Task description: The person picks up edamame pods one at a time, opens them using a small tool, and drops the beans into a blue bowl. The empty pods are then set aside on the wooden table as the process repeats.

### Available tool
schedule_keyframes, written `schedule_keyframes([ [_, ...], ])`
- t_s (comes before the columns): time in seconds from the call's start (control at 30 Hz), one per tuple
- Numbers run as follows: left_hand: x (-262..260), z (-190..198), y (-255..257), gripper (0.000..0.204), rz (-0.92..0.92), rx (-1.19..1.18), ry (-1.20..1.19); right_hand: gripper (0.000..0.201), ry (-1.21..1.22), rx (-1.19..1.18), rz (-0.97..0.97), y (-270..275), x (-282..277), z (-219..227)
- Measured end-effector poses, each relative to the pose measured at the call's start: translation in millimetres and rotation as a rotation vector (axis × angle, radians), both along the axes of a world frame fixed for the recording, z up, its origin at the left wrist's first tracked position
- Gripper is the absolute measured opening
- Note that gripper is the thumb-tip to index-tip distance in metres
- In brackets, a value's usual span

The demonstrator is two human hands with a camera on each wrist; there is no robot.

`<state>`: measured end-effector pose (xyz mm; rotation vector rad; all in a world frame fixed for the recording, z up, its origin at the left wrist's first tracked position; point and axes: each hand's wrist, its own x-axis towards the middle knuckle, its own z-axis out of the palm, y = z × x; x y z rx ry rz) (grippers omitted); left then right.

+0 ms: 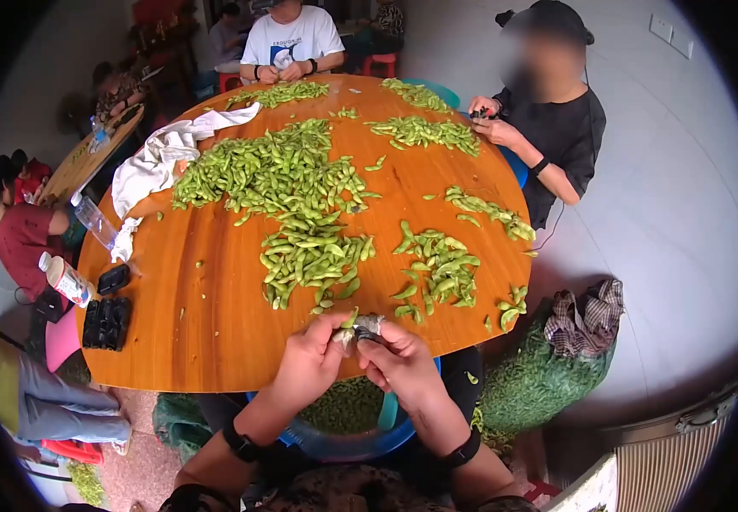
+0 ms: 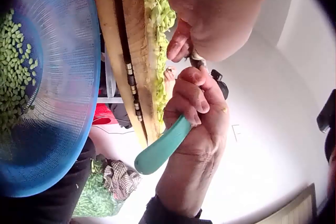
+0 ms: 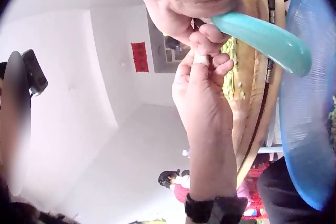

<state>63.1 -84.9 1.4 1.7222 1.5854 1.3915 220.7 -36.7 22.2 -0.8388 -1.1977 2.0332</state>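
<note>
Close together at the table's near edge, both hands work on one green soybean pod [image 1: 351, 317]. My left hand [image 1: 311, 352] pinches the pod between thumb and fingers, with something pale wrapped at the fingertips. My right hand [image 1: 405, 367] grips a tool with a smooth teal handle [image 2: 164, 146]; the handle sticks out below the palm, while the fingers mostly hide its working end. Grey wrapping shows at the right fingertips. Below the hands stands a blue mesh basket [image 2: 86, 95] with shelled green beans [image 2: 16, 64] in it. Just beyond the hands lie loose soybean pods [image 1: 309, 260].
More pods [image 1: 437, 264] are spread over the round wooden table [image 1: 207, 333]. A white cloth [image 1: 151, 166], a clear bottle [image 1: 92, 218] and a black case [image 1: 106, 324] lie on the left. Two people sit across the table. A full green sack [image 1: 548, 375] stands right.
</note>
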Motion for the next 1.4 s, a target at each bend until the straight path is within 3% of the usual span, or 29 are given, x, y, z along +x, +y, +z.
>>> schedule_keyframes([
  [0.13,-1.6,-5.0,-0.2,0.023,-0.05,-0.04,-0.243,0.012,0.003,-0.019,0.056,5.3,0.6,1.3],
  [0.2,-2.1,-9.5,3.2,0.02,-0.075,-0.165,-0.639,0.012,-0.056,-0.059,0.073,7.6,-0.7,3.2],
  [0.23,-0.2,-10.5,4.7,0.02,-0.075,-0.162,-0.639,0.012,-0.057,-0.057,0.074,6.8,-3.5,1.7],
  [0.3,6.2,-11.6,7.0,0.02,-0.114,-0.157,-0.698,0.014,-0.197,0.424,-0.051,2.1,-12.5,-6.9],
  [0.33,7.4,-11.1,7.2,0.02,-0.113,-0.155,-0.698,0.014,-0.197,0.426,-0.049,1.1,-15.0,-11.6],
  [0.4,8.2,-10.4,6.4,0.022,-0.064,-0.189,-0.669,0.017,-0.197,0.562,-0.115,-0.8,-18.6,-20.0],
  [0.53,5.1,-2.6,2.3,0.021,0.053,-0.248,-0.567,0.018,-0.252,0.477,-0.145,3.7,-13.1,-23.6],
  [0.57,2.9,-3.6,1.5,0.021,0.055,-0.246,-0.567,0.019,-0.268,0.52,-0.245,12.0,-7.1,-27.4],
  [0.63,-4.9,-6.8,-1.6,0.016,0.08,-0.026,0.07,0.016,-0.381,0.582,-0.363,30.6,9.7,-26.7],
  [0.67,-7.9,-1.6,-1.6,0.016,0.08,-0.026,0.071,0.014,-0.479,0.599,-0.382,41.0,20.3,-24.3],
  [0.73,-14.3,15.6,3.4,0.018,0.248,0.107,0.63,0.006,-0.578,0.627,-0.373,52.9,33.2,-23.9],
  [0.8,-22.7,14.1,19.6,0.023,0.286,0.076,0.627,0.007,-0.561,0.644,-0.351,54.5,34.3,-26.6],
  [0.87,-31.6,0.7,39.1,0.023,0.346,-0.099,0.593,0.008,-0.516,0.702,-0.325,49.5,26.8,-33.5],
  [0.93,-37.7,3.4,47.4,0.02,0.307,-0.094,0.587,0.01,-0.471,0.755,-0.306,43.3,16.0,-33.6],
  [1.03,-40.8,5.3,49.5,0.02,0.26,-0.193,0.615,0.018,-0.409,0.539,-0.115,33.4,3.4,-18.1],
  [1.23,-36.0,4.8,34.5,0.016,0.284,-0.09,0.428,0.019,-0.365,0.308,0.015,36.3,-18.8,-3.1],
  [1.3,-30.5,7.8,25.7,0.034,0.119,-0.175,0.031,0.018,-0.349,0.212,0.051,36.0,-21.9,-5.0],
  [1.4,-30.3,7.1,19.5,0.052,-0.003,-0.048,0.123,0.018,-0.232,0.116,0.079,33.8,-24.9,-8.7],
])
